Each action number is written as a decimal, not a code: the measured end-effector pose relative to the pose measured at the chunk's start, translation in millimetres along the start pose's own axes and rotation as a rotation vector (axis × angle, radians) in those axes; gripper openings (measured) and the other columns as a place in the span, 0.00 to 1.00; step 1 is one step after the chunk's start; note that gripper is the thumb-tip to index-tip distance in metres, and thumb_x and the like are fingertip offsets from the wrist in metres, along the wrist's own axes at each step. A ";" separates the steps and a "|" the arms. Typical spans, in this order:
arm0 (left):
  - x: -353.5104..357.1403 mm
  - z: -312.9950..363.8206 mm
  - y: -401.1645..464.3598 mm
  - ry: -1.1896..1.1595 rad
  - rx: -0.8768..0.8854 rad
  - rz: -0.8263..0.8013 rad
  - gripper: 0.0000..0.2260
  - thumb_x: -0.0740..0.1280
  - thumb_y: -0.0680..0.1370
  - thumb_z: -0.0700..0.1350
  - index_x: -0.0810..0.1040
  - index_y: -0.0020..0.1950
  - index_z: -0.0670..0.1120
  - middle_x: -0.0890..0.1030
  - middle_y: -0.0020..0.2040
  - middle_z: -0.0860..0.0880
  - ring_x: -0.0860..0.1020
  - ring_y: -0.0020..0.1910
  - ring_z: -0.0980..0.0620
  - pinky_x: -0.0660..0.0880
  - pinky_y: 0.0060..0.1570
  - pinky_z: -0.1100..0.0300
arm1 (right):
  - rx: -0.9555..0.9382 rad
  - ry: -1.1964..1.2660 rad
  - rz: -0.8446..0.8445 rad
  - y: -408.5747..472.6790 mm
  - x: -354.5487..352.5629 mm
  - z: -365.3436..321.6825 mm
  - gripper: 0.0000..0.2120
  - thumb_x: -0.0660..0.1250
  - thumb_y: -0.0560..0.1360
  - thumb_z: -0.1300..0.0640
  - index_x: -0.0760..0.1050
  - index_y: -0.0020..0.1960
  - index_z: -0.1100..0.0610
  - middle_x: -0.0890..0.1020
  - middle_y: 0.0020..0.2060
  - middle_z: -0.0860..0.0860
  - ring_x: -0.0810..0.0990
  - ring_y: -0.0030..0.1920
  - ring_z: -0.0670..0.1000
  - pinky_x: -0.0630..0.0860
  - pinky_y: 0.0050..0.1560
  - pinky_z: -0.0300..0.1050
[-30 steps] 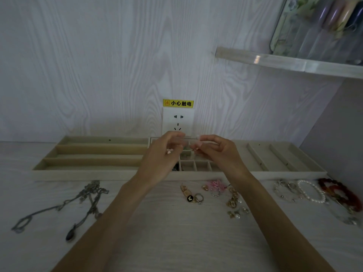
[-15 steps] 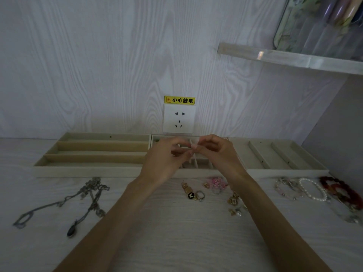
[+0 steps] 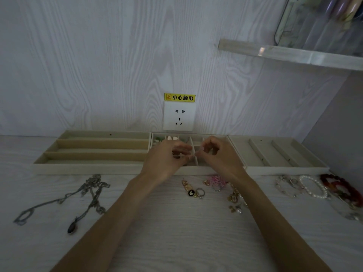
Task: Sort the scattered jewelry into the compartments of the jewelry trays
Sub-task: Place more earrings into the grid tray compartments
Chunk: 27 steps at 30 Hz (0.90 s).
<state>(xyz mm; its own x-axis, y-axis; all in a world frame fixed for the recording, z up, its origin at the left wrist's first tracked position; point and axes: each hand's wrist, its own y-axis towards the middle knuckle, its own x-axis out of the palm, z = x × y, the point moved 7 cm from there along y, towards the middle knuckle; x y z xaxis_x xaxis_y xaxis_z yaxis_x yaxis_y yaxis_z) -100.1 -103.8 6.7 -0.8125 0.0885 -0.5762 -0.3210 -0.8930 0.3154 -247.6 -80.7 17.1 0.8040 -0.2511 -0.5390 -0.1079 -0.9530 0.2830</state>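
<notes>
- Left hand and right hand meet above the middle tray, each grip curled and pinching one tiny, blurred piece.
- Rings lie on the table.

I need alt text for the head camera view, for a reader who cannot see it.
Two hands, left hand and right hand, pinch something small and unclear above the middle tray. Necklaces, rings and bracelets lie on the table before three trays.
</notes>
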 end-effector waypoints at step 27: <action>-13.2 10.6 -5.9 0.479 0.026 0.051 0.15 0.57 0.78 0.47 0.83 0.50 0.55 0.77 0.55 0.61 0.68 0.56 0.59 0.61 0.47 0.64 | -0.168 -0.244 -0.008 -6.5 -12.5 -13.3 0.05 0.74 0.69 0.52 0.84 0.45 0.46 0.82 0.36 0.40 0.75 0.35 0.30 0.67 0.35 0.25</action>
<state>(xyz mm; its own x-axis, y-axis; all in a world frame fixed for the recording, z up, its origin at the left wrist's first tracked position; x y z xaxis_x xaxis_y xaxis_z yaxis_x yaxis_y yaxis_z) -92.5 -95.0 20.3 -0.5138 -0.1734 -0.8402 -0.3037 -0.8791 0.3672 -249.1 -69.1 32.5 0.6380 -0.2964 -0.7107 0.0122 -0.9189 0.3942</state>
